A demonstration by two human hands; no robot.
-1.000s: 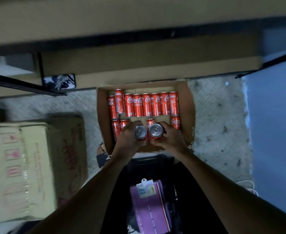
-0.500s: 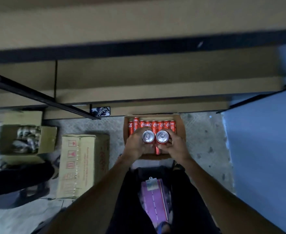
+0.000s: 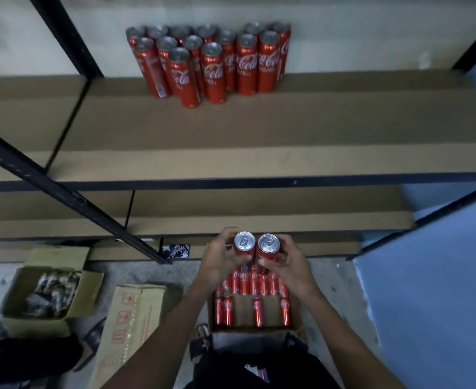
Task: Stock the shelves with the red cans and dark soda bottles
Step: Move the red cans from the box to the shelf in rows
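Two red cans, upright, tops toward the camera, side by side and touching: left can (image 3: 244, 244) in the grip of the left hand (image 3: 220, 258), fingers closed around its body; right can (image 3: 268, 246) in the grip of the right hand (image 3: 286, 264), likewise closed around it. Both are held in the air above the open carton (image 3: 255, 329), in front of the lower shelf's front edge.

Open carton, on the floor below the hands: one full row of red cans (image 3: 255, 283) along its far side, partly hidden by the hands; four more cans (image 3: 256, 311) stand in the near row with gaps between them, bare cardboard bottom showing.

Upper shelf (image 3: 259, 130), brown board on a dark metal frame: a cluster of tall red cans (image 3: 211, 61) stands upright at the back edge against the pale wall, left of centre, in roughly three rows. The front part of the board is bare.

Lower shelf (image 3: 287, 217): brown board, only its front strip visible.

Floor, left side: a closed cardboard box (image 3: 130, 329) lying beside the carton; further left, an open box (image 3: 48, 290) with dim, indistinct contents. Blue panel (image 3: 433, 276) at the right edge.
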